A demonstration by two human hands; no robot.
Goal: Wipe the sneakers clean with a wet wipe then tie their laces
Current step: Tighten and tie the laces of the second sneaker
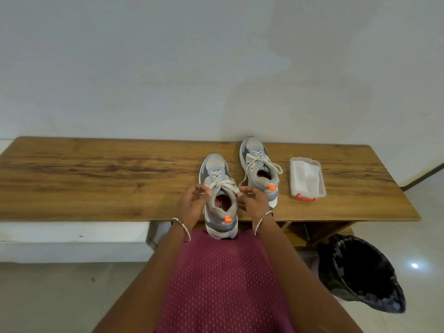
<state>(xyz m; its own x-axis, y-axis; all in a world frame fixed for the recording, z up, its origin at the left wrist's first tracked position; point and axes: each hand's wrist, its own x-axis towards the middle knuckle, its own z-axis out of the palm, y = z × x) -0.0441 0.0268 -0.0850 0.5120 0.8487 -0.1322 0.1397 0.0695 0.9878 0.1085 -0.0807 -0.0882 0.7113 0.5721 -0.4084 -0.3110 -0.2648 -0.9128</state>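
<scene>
While both hands work the laces, near sneaker (219, 195) sits at the front edge of wooden table (96, 179), heel overhanging toward the person, toe pointing away at the wall, long axis running near-to-far. Grey and white upper, white laces, orange heel tab, red insole. Left hand (192, 200) fingers curled, pinching a lace end at the shoe's left side. Right hand (252, 198) pinches the other lace end on the right. Second sneaker (259, 167) farther back and to the right, toe also away, laces loose. Wipe box (307, 179) just right of it. Black-lined bin (360, 272) on floor.
</scene>
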